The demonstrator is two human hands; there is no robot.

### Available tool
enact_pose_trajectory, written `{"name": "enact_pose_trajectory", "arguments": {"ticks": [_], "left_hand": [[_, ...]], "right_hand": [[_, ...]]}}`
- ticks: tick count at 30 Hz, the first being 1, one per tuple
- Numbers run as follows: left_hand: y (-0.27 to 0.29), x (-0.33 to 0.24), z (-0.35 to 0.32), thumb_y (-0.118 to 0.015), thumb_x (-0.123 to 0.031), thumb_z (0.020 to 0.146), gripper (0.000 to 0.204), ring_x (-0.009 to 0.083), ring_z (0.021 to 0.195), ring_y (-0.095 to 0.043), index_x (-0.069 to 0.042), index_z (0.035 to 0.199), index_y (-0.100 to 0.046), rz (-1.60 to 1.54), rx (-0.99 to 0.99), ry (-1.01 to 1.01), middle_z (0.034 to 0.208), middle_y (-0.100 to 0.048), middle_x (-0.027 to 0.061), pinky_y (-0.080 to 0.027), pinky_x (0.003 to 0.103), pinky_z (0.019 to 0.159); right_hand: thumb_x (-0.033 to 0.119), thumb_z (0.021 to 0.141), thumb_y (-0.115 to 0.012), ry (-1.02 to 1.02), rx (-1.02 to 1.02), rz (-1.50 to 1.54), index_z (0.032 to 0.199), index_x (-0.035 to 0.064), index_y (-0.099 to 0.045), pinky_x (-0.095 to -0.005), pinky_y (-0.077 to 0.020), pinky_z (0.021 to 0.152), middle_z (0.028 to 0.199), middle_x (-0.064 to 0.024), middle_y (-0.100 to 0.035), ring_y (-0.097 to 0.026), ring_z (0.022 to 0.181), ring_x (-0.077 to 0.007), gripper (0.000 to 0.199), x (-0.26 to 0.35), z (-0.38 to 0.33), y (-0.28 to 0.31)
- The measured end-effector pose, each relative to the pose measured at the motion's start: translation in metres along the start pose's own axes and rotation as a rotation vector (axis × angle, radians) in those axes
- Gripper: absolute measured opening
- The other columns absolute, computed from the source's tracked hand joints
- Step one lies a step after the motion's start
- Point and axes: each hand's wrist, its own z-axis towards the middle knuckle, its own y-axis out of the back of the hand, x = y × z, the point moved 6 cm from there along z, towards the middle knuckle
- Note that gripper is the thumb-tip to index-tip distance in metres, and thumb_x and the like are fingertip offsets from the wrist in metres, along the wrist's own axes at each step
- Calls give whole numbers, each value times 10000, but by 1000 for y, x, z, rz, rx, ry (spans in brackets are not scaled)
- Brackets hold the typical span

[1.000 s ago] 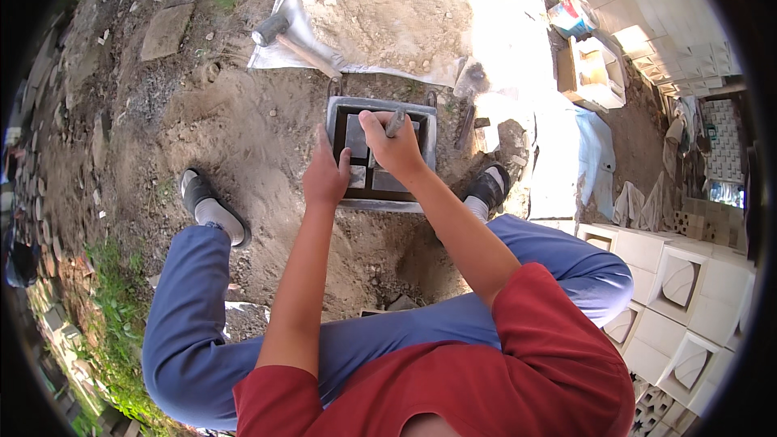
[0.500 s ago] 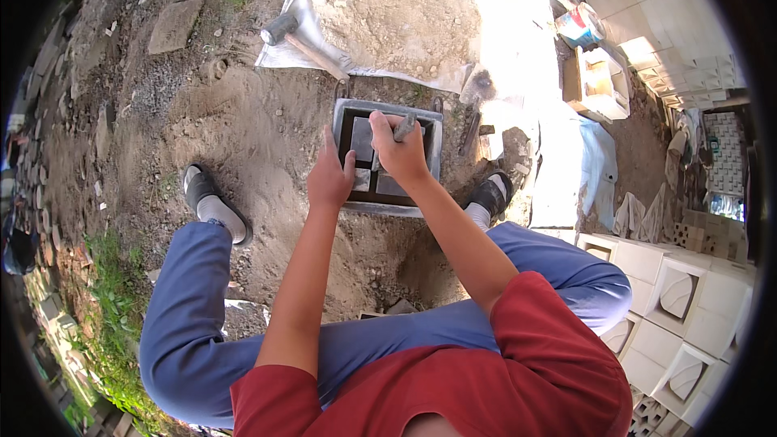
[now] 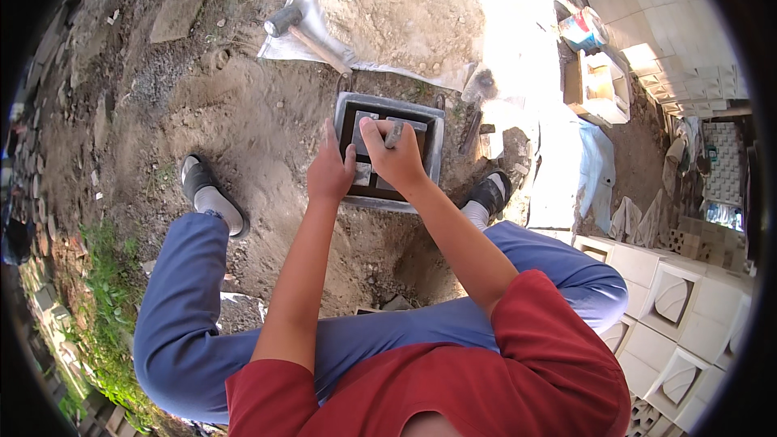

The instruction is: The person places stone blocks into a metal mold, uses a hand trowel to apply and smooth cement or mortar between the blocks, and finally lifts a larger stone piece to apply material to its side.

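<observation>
A square grey metal mold (image 3: 435,160) lies on the dirt between my feet, with flat grey plates (image 3: 409,125) and dark gaps between them inside it. My left hand (image 3: 330,170) rests at its left rim, fingers stretched and thumb apart, holding nothing. Over the middle of the mold, my right hand (image 3: 395,160) is closed round a short, grey, dirt-covered stick-like tool (image 3: 395,134), whose upper end pokes out of the fist. The lower end of that tool is hidden under the hand.
Past the mold, a pile of sandy material (image 3: 405,16) lies on a white sheet, with a mallet (image 3: 283,22) at its left corner. A dark bar (image 3: 469,133) lies right of the mold. Patterned pale blocks (image 3: 672,299) are stacked at right, near a bucket (image 3: 584,30) and a box (image 3: 603,85).
My right hand has shifted slightly left over the mold with the tool, which now leans a little differently. My left hand stays at the left rim.
</observation>
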Motion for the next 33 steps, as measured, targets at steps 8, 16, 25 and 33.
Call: {"name": "enact_pose_trajectory", "arguments": {"ticks": [8, 16, 25, 33], "left_hand": [[5, -3, -1, -560, -375, 982, 784, 443, 949, -685, -103, 1621, -195, -30, -53, -37, 1221, -651, 242, -559, 520, 759], [2, -5, -1, -562, -375, 981, 781, 443, 940, -687, -98, 1618, -204, -30, -51, -38, 1191, -658, 253, -556, 525, 764], [5, -14, 1, -556, -347, 984, 785, 443, 1079, -657, -75, 1620, -185, -17, 46, 19, 1399, -574, 241, -552, 511, 834], [7, -12, 0, -556, -353, 984, 783, 445, 1059, -662, -80, 1619, -188, -23, -9, -26, 1395, -573, 242, -553, 518, 827]], "right_hand": [[237, 1035, -582, -39, -28, 69, 645, -11, -613, -311, -317, 461, 513, 7, -482, -392, 507, -50, 463, -10, -4, 5], [186, 1036, -574, -45, -150, 166, 608, -1, -478, -330, -261, 488, 548, 18, -342, -301, 568, -55, 476, -16, -12, 18], [208, 1035, -579, 25, -175, 160, 615, -7, -481, -341, -262, 474, 533, 0, -327, -284, 550, -69, 482, -23, -3, 17], [204, 1031, -581, 104, -70, 43, 615, -12, -482, -346, -274, 478, 532, -1, -334, -291, 550, -71, 478, -17, 9, 13]]}}
